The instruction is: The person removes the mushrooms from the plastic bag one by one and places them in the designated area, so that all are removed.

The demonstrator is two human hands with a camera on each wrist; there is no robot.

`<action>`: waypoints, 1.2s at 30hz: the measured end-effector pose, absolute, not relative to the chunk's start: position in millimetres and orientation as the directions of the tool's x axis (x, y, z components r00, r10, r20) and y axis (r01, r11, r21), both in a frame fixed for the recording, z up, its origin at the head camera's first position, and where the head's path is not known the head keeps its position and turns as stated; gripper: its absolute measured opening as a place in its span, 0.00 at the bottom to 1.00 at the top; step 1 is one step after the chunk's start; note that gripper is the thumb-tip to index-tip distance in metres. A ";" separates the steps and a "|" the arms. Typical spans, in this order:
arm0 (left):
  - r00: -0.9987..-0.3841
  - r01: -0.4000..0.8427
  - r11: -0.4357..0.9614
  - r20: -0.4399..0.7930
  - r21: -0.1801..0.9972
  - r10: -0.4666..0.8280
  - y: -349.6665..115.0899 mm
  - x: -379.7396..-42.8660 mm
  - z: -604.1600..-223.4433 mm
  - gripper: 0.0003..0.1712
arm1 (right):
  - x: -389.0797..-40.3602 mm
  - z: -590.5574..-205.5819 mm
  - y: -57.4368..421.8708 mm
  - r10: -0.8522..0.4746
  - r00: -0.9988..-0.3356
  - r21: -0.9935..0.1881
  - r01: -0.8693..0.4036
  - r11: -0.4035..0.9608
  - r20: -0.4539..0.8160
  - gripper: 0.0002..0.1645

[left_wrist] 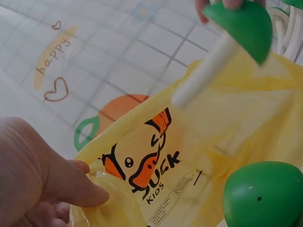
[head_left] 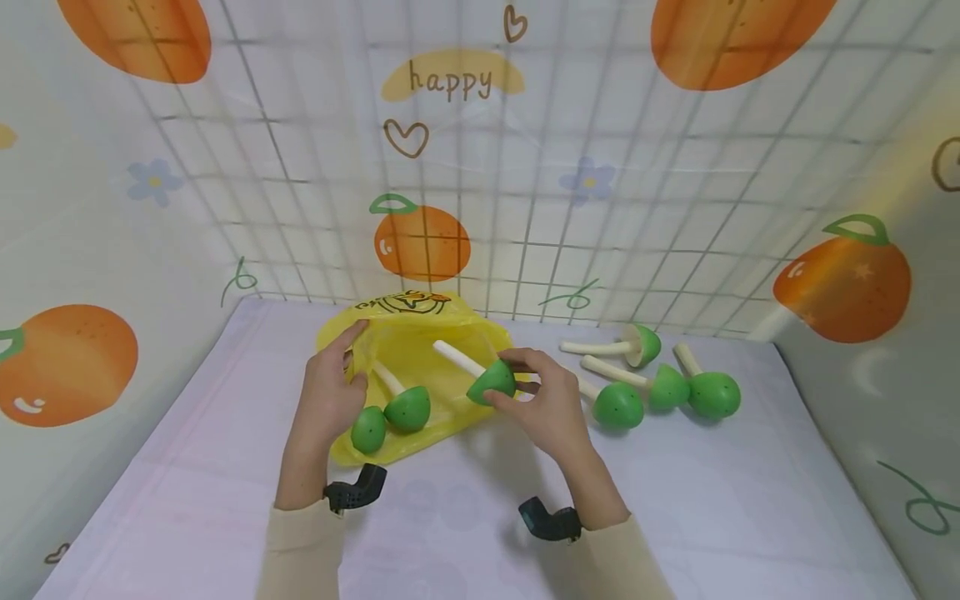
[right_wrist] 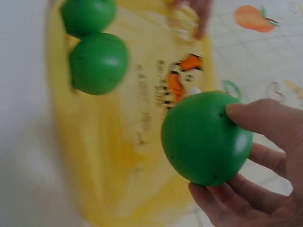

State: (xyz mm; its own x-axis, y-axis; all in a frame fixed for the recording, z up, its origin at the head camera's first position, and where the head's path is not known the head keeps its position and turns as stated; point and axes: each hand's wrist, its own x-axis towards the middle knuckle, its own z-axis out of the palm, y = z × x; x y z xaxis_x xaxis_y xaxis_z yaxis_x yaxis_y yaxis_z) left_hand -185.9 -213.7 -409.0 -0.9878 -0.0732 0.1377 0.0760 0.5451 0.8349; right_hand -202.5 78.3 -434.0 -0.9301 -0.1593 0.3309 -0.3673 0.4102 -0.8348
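Note:
My left hand (head_left: 330,396) pinches the left edge of a yellow plastic bag (head_left: 442,425), whose mouth gapes toward me; a duck print shows in the left wrist view. With its thumb and fingers, my right hand (head_left: 551,404) grips a toy mushroom (head_left: 491,383) by its green cap. The white stem points up and left over the bag's opening. Two more green-capped mushrooms (head_left: 407,409) (left_wrist: 262,196) lie at the bag's left part, caps toward me. In the right wrist view the held cap (right_wrist: 206,137) hides most of its stem.
Several green mushrooms (head_left: 667,387) with white stems lie in a group right of the bag. Behind the table (head_left: 435,533) hangs a gridded sheet (head_left: 510,183) printed with oranges. Each wrist wears a black camera mount (head_left: 551,521).

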 end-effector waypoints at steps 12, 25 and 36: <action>-0.990 0.053 0.544 0.113 0.837 -0.078 -210.9 -185.5 -408.6 0.43 | -194.3 -396.6 154.0 -0.101 -0.935 -0.829 -0.348 0.437 0.339 0.31; -0.989 0.068 0.538 0.128 0.840 -0.075 -209.2 -185.8 -410.1 0.43 | -183.1 -396.7 240.4 0.047 -0.952 -0.760 -0.212 0.614 0.304 0.32; -0.989 0.079 0.540 0.134 0.838 -0.064 -208.9 -184.2 -408.5 0.43 | -172.9 -410.5 298.5 0.004 -0.973 -0.740 -0.172 0.650 0.229 0.32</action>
